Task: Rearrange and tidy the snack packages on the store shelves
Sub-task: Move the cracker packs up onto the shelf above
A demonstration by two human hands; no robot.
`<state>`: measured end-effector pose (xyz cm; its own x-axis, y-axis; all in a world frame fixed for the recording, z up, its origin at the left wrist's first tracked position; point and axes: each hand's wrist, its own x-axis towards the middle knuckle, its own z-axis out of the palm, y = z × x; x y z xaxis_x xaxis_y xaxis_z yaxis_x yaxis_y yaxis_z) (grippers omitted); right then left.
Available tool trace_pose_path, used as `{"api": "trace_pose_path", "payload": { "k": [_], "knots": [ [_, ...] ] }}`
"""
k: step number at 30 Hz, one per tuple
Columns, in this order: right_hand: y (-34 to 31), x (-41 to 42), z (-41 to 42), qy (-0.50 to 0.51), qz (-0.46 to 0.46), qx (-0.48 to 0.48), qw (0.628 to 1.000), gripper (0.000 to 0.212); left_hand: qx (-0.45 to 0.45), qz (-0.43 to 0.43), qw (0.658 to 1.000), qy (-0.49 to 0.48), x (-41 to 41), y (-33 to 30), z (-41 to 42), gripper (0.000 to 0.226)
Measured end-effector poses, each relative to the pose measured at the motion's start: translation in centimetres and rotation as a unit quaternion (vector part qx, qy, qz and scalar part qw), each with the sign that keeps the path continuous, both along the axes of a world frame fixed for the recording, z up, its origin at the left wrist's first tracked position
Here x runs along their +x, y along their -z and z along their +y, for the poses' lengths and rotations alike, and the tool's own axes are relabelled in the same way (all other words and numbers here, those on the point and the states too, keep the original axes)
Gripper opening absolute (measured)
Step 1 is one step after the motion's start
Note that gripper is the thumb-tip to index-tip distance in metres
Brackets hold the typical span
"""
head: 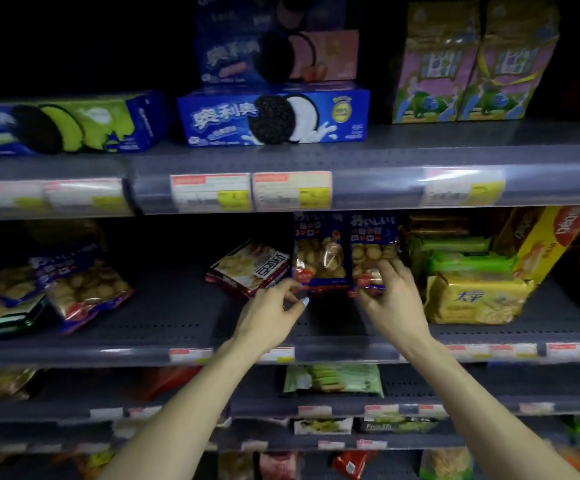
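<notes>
Two upright biscuit bags [319, 252]: light, crinkly, contents fragile. Right hand [390, 296] pinches right bag's [373, 252] lower edge; left hand [274, 313] loosely curled, empty.

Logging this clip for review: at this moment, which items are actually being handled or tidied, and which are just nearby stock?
In hand:
- right hand grips the right upright biscuit bag
- left hand at the base of the left upright biscuit bag
- tilted biscuit pack, lying askew beside them

Just nearby:
- blue cookie box on the shelf above
- yellow cracker pack
- green wafer packs
</notes>
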<state>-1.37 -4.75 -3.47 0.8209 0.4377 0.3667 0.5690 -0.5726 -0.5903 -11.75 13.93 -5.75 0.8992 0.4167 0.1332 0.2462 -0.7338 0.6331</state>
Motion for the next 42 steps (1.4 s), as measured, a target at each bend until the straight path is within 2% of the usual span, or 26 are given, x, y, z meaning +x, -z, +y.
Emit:
{"api": "trace_pose_path", "payload": {
  "k": [3, 5, 8, 11, 15, 21, 26, 29, 34, 38, 40, 42],
  "knots": [
    [0.4, -1.6, 4.1, -0.058, 0.043, 0.001, 0.997, 0.032, 0.026, -0.006, 0.999, -0.039, -3.0, -0.5, 3.8, 0.027],
    [0.6, -2.6, 6.8, -0.064, 0.095, 0.001, 0.993, 0.033, 0.039, -0.005, 0.997, -0.061, -4.7, -0.7, 6.1, 0.027],
    [1.1, -3.8, 10.6, -0.051, 0.192, -0.001, 0.98, 0.02, 0.046, -0.003, 0.995, -0.09, -6.6, -0.6, 9.2, 0.029],
    [1.6, -4.7, 13.8, -0.054, 0.263, 0.007, 0.963, 0.029, 0.056, -0.001, 0.993, -0.104, -8.1, -0.2, 11.5, 0.034],
    [2.3, -5.2, 17.0, -0.019, 0.327, 0.008, 0.945, 0.057, 0.09, -0.002, 0.987, -0.131, -9.7, 0.3, 14.2, 0.041],
    [2.7, -5.5, 20.1, 0.043, 0.335, -0.02, 0.941, 0.07, 0.121, 0.017, 0.967, -0.223, -12.8, 1.2, 18.9, 0.052],
    [3.5, -6.5, 21.7, 0.098, 0.3, -0.026, 0.948, 0.084, 0.153, 0.068, 0.955, -0.245, -14.9, 2.2, 21.7, 0.062],
    [4.0, -6.3, 22.0, 0.083, 0.286, 0.005, 0.955, 0.075, 0.145, 0.1, 0.955, -0.238, -15.6, 2.6, 22.6, 0.065],
    [4.1, -6.6, 22.5, 0.055, 0.295, 0.11, 0.948, 0.06, 0.099, 0.122, 0.965, -0.212, -16.0, 2.7, 23.3, 0.072],
    [3.6, -6.4, 23.3, 0.002, 0.348, 0.173, 0.921, 0.05, 0.07, 0.066, 0.973, -0.21, -16.0, 2.8, 23.3, 0.075],
    [3.3, -6.1, 23.6, -0.032, 0.398, 0.211, 0.892, 0.049, 0.018, -0.013, 0.97, -0.243, -16.0, 2.6, 23.1, 0.073],
    [3.1, -5.7, 24.0, -0.058, 0.421, 0.224, 0.877, 0.052, -0.029, -0.081, 0.951, -0.297, -15.9, 2.4, 23.2, 0.066]
  ]
}}
